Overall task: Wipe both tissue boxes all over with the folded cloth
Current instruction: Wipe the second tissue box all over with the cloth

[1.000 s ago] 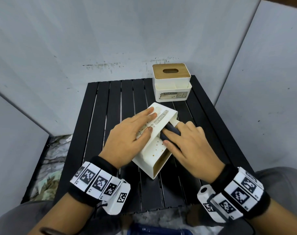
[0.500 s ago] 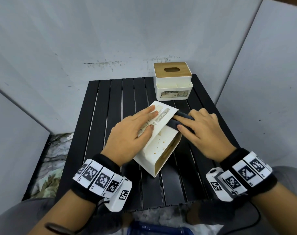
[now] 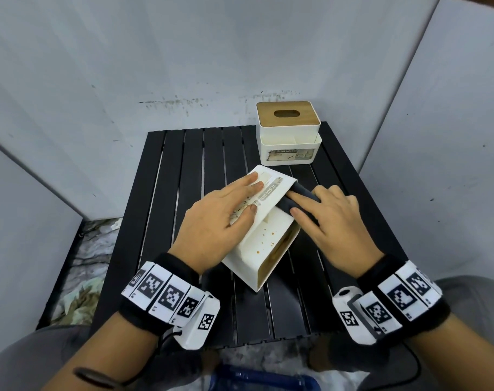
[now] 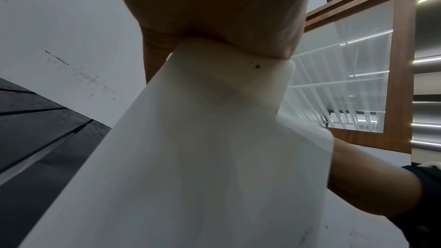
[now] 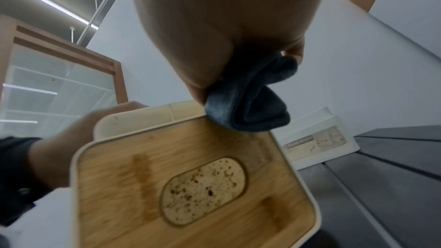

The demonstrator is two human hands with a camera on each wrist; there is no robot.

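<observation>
A white tissue box (image 3: pixel 264 246) with brown spots lies tipped on its side mid-table, its wooden lid (image 5: pixel 190 186) facing right. My left hand (image 3: pixel 229 213) presses flat on its labelled upper face, fingers straight. My right hand (image 3: pixel 325 218) grips the dark folded cloth (image 3: pixel 295 194) and presses it against the box's far right end. In the right wrist view the cloth (image 5: pixel 248 105) is bunched under my fingers at the lid's edge. The second tissue box (image 3: pixel 289 136), white with a wooden top, stands upright at the table's back right, untouched.
The black slatted table (image 3: pixel 183 221) is hemmed in by grey walls behind and to both sides. Crumpled material lies on the floor (image 3: pixel 82 277) to the left. A blue object (image 3: pixel 254 376) shows below the table's front edge, between my knees.
My right hand has slid the cloth along the box's side away from me, from about its middle to its far end. The left hand has stayed flat on the box.
</observation>
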